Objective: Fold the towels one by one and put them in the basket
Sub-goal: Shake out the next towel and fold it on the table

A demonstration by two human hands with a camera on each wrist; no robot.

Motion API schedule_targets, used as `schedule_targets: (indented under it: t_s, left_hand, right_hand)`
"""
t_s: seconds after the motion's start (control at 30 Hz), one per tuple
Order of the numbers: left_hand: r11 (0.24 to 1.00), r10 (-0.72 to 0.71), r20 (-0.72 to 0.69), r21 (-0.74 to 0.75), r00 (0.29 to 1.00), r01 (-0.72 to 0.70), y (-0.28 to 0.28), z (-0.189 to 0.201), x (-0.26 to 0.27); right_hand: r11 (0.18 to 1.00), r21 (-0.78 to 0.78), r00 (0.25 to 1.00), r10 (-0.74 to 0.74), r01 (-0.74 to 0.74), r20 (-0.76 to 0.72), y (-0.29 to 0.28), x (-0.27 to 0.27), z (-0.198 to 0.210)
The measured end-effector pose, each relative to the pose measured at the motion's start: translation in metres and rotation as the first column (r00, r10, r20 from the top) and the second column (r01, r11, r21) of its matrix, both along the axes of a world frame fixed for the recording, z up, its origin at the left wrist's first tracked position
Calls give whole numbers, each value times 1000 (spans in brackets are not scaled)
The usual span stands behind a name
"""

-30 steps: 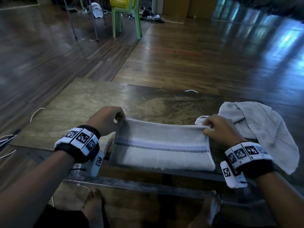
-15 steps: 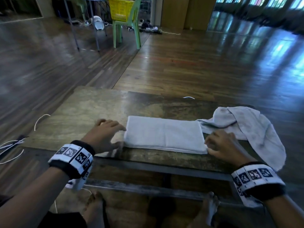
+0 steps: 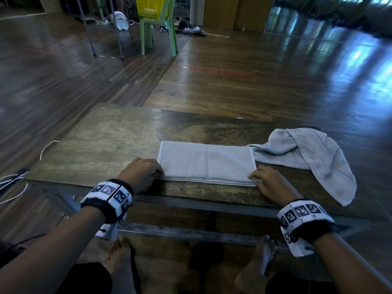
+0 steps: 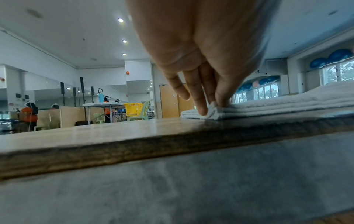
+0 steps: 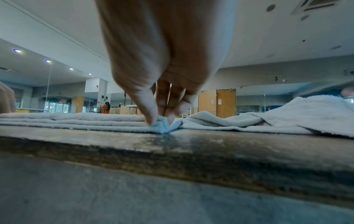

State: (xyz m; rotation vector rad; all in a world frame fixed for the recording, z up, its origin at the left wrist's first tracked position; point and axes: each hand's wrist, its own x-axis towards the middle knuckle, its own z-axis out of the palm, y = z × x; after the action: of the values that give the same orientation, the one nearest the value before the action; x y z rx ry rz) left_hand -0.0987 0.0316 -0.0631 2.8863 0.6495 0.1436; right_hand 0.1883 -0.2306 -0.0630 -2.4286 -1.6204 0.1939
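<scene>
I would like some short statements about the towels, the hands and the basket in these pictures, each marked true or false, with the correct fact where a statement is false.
1. The left hand pinches a near corner of the folded towel. True.
2. The right hand rests flat on the table, away from any cloth. False: its fingers pinch the folded towel's other near corner.
3. The crumpled towel lies to the right of the folded one. True.
4. The yellow basket stands on the table beside the towels. False: it sits on a green chair far across the floor.
5. The folded towel is already in the basket. False: it lies on the table.
</scene>
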Motion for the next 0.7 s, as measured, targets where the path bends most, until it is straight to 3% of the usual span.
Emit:
schedule_targets:
  t_s: [0.17, 0.3, 0.37, 0.5, 0.7]
  left_hand:
    - [999, 8, 32, -35, 999, -7, 2, 0, -3]
    - [999, 29, 75, 42, 997, -32, 7, -2, -9]
    - [997, 39, 98, 69, 994, -46, 6, -2, -10]
    - [995, 47, 46, 86, 998, -51, 1, -4, -11]
    - [989, -85, 56, 127, 995, 78, -33, -4, 13]
  right_hand:
    - [995, 86, 997, -38, 44, -66, 1, 6, -3]
    - [981, 173, 994, -81, 91, -69, 3, 11, 1]
    - [984, 154, 995, -76, 85, -64, 1, 11, 4]
    - [997, -35, 997, -74, 76, 37, -2, 3, 7]
    - [995, 101, 997, -10, 2, 76, 23, -27, 6]
